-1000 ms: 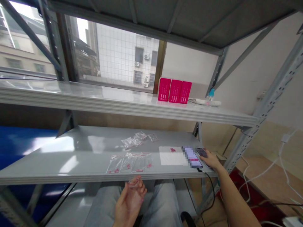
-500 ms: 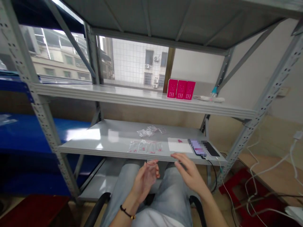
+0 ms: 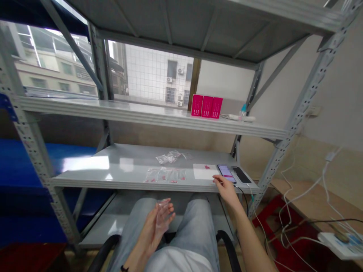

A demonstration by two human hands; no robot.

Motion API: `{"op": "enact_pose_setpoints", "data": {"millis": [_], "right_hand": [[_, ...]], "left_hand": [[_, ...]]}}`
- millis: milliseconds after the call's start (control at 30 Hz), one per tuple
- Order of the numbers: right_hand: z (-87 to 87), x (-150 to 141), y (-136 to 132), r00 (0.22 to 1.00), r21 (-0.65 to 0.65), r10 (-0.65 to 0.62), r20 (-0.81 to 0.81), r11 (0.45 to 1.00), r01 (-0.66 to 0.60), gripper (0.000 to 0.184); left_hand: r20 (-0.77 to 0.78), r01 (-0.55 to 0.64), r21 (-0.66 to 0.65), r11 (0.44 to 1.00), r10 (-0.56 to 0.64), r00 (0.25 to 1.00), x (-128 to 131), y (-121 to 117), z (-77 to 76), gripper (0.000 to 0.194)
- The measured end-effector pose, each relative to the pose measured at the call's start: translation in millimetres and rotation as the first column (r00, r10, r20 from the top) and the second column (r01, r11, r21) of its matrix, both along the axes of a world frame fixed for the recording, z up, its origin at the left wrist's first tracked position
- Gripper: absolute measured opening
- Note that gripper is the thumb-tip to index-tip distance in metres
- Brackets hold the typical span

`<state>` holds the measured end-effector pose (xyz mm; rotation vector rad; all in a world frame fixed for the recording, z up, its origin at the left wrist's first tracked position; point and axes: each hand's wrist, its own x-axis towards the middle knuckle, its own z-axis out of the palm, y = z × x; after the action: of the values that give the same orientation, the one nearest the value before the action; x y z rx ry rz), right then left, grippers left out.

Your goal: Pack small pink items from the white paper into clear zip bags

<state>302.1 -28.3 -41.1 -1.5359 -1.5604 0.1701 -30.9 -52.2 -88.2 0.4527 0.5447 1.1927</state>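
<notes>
The left hand [image 3: 159, 226], low over the lap, has a clear plastic bag [image 3: 162, 217] between thumb and fingers, its long axis running from the fingertips down towards the palm. The right hand [image 3: 225, 190] is over the shelf's front edge, fingers bent and close together; whether they pinch anything is too small to tell. It is much the nearer hand to the small red pieces [image 3: 207, 167], which lie beyond it and to its left, on the far part of the white paper [image 3: 202, 174]. The phone [image 3: 226, 173] sits just beside the paper, to its right, with a dark flat device [image 3: 241, 175] next to it.

Left of the paper, clear bags with red bits [image 3: 165, 176] lie in a row on the grey shelf [image 3: 127, 183], with more small bags [image 3: 170, 156] behind. Above, three magenta boxes [image 3: 207, 106] stand upright before the window [image 3: 153, 71].
</notes>
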Motion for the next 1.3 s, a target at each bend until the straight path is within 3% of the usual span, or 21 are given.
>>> {"op": "enact_pose_setpoints", "data": {"millis": [167, 267, 333, 467, 633, 867, 1300], "right_hand": [[5.8, 44.0, 100.9, 0.990, 0.018, -0.068, 0.122, 0.998, 0.067, 0.028], [-0.8, 48.7, 145.2, 0.986, 0.009, -0.052, 0.159, 0.999, 0.051, 0.025], [-9.2, 51.1, 160.9, 0.975, -0.023, -0.035, 0.218, 0.999, 0.041, 0.026], [-21.2, 57.9, 167.9, 0.934, -0.078, -0.058, 0.353, 0.993, 0.092, 0.025], [-17.5, 57.8, 161.7, 0.901, -0.179, -0.055, 0.430, 0.973, 0.145, 0.025], [-13.9, 54.2, 157.6, 0.886, -0.262, -0.021, 0.463, 0.952, 0.159, 0.024], [6.1, 38.6, 147.6, 0.865, -0.250, -0.087, 0.495, 0.939, 0.238, 0.020]], "left_hand": [[0.003, 0.037, 0.019, 0.999, -0.037, 0.999, 26.2, 96.3, -17.4, 0.042], [0.026, 0.156, 0.100, 0.983, -0.159, 0.987, 43.2, 149.8, -8.6, 0.048], [0.046, 0.186, 0.160, 0.969, -0.195, 0.980, 51.5, 165.4, 4.4, 0.053], [0.043, 0.127, 0.218, 0.968, -0.140, 0.989, 56.1, 153.1, 35.0, 0.055], [-0.001, 0.108, 0.153, 0.982, -0.109, 0.994, 46.7, 117.0, 59.8, 0.051], [-0.009, 0.099, 0.207, 0.973, -0.099, 0.995, 40.6, 82.1, 64.0, 0.052], [0.111, 0.083, 0.282, 0.956, -0.119, 0.987, 45.1, 67.8, 67.2, 0.042]]}}
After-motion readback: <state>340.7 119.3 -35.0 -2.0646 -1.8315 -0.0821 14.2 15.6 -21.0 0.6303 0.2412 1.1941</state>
